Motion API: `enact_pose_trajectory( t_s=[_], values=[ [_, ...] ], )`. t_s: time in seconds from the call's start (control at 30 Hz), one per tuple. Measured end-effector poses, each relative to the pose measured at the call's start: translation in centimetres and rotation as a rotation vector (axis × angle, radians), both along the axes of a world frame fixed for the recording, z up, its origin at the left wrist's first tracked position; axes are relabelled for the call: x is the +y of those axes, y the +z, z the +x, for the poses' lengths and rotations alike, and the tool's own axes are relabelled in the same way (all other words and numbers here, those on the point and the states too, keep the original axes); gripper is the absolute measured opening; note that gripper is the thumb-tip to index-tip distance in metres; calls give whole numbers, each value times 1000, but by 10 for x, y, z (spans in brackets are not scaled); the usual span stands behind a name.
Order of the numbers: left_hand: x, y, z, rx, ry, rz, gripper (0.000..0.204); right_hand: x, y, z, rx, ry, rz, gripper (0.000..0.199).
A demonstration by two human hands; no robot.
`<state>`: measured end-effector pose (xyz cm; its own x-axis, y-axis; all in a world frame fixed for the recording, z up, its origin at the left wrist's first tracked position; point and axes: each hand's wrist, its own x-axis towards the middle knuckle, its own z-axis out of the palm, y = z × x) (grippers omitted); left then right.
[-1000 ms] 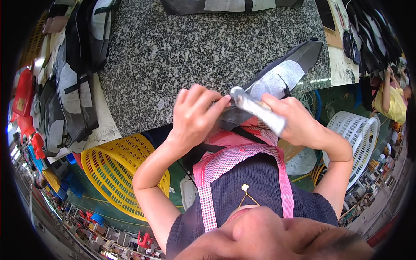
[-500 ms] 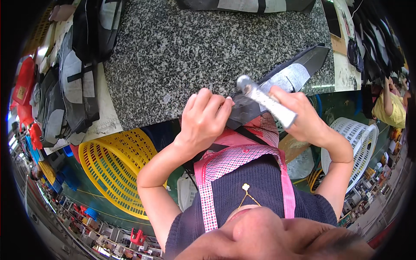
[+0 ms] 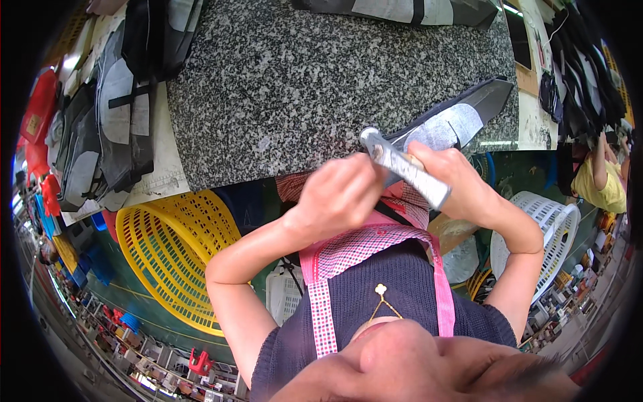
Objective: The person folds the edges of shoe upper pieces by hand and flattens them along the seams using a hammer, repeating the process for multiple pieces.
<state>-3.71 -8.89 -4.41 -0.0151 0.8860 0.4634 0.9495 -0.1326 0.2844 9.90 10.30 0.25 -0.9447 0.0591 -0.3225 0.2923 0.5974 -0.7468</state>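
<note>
My right hand (image 3: 457, 175) is wrapped round a metal hammer (image 3: 416, 175), its rounded head low over the near edge of the stone slab. Under the hammer lies a long black leather-like piece (image 3: 492, 100) with a pale grey patch (image 3: 439, 130). It slants across the slab's near right part, its lower end hanging toward my apron. My left hand (image 3: 341, 194), slightly blurred, is closed at that lower end, with its fingers curled on the piece. The fingertips are partly hidden behind the hammer head.
The speckled granite slab (image 3: 281, 87) fills the worktop. Similar black pieces lie stacked at the left (image 3: 117, 120) and along the far edge (image 3: 402, 10). A yellow basket (image 3: 174, 261) and a white basket (image 3: 536, 234) stand below. A person in yellow (image 3: 603, 177) is at the right.
My left hand has moved right and slightly down, nearer the hammer head. The hammer has tipped slightly, its head shifting a little left and down. The black piece has swung slightly.
</note>
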Motion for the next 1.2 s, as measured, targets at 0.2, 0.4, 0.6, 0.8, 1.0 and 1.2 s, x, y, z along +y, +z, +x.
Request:
enact_pose_trajectory(
  t_s=[0.2,0.4,0.6,0.8,1.0,1.2],
  values=[
    [0,-11,25,80,1,-38,26,1,23,-8,164,12,-42,16],
    [11,-25,24,231,110,5,33,1,1,-7,137,-98,-87,18],
    [24,52,-61,-635,317,88,34,44,9,52,565,-739,-559,48],
    [19,76,-162,262,849,393,41,66,9,57,577,-983,-586,48],
    [47,24,-188,534,921,-110,26,89,-5,48,394,-886,-409,43],
    [139,34,-142,104,386,33,45,117,5,-30,484,-617,-90,41]
  ],
)
